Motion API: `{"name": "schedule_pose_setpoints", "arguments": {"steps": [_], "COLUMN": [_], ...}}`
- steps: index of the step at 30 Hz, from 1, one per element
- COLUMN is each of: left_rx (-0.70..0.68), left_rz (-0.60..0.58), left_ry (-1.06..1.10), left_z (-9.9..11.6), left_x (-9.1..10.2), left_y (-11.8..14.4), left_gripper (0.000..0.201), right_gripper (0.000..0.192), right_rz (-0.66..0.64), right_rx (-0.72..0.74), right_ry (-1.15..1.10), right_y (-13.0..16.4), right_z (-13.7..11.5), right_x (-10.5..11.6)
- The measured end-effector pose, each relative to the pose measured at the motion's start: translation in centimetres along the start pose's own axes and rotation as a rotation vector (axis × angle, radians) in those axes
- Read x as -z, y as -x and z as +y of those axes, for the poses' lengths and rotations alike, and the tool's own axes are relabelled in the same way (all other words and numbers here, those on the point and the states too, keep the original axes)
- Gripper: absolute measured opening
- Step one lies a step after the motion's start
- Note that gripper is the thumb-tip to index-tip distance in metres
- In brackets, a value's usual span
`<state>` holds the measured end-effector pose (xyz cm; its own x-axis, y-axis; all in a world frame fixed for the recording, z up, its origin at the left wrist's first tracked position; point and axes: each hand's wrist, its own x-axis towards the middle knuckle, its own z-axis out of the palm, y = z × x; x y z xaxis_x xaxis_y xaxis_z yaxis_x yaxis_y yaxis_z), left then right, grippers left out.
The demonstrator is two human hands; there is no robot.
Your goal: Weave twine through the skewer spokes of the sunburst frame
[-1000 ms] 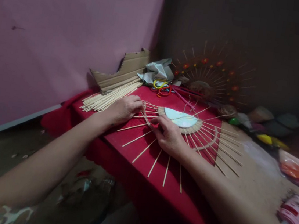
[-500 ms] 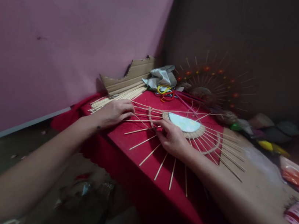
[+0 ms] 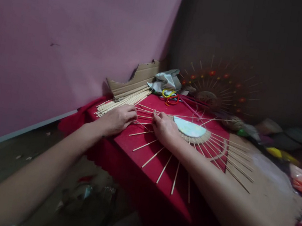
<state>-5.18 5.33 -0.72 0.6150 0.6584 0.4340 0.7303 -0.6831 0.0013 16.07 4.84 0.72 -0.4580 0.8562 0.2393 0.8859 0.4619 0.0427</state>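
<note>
A sunburst piece lies flat on the red cloth: a pale mirror disc ringed with woven jute, with thin wooden sticks fanning out all round. My left hand rests palm down on the sticks at the piece's left side. My right hand sits just left of the disc, fingers curled on the jute cord between the sticks. Whether the left fingers pinch anything is hidden.
A bundle of loose sticks and torn cardboard lie against the pink wall. Behind are a grey cloth, coloured loops and a finished sunburst with red dots. Bags and small items crowd the right side.
My right hand has slid left from the disc's front edge to its left side. My left hand shifted slightly left along the sticks. The view has drifted, so everything sits lower.
</note>
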Motion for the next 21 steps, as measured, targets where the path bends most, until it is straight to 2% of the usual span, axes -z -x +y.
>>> {"name": "schedule_pose_setpoints", "arguments": {"steps": [4, 6, 10, 14, 18, 21], "left_rx": [0.008, 0.019, 0.071, 0.106, 0.076, 0.062], "left_rz": [-0.057, -0.097, -0.166, -0.165, -0.171, -0.195], "left_ry": [-0.212, -0.248, -0.203, -0.103, -0.005, -0.027], "left_z": [0.4, 0.7, 1.0, 0.9, 0.5, 0.6], "left_x": [0.8, 1.3, 2.2, 2.5, 2.4, 2.5], "left_y": [0.7, 1.0, 1.7, 2.3, 2.3, 2.1], "left_gripper": [0.023, 0.022, 0.020, 0.023, 0.028, 0.029], "right_gripper": [0.025, 0.025, 0.024, 0.022, 0.020, 0.019], "right_rz": [0.013, 0.019, 0.021, 0.037, 0.082, 0.095], "right_rx": [0.051, 0.065, 0.077, 0.076, 0.089, 0.101], "right_ry": [0.053, 0.053, 0.045, 0.027, -0.005, -0.007], "right_y": [0.1, 0.2, 0.3, 0.5, 0.8, 1.1], "right_z": [0.1, 0.3, 0.6, 0.9, 1.1, 1.3], "right_x": [-0.4, -0.5, -0.7, -0.9, -1.1, -1.1]}}
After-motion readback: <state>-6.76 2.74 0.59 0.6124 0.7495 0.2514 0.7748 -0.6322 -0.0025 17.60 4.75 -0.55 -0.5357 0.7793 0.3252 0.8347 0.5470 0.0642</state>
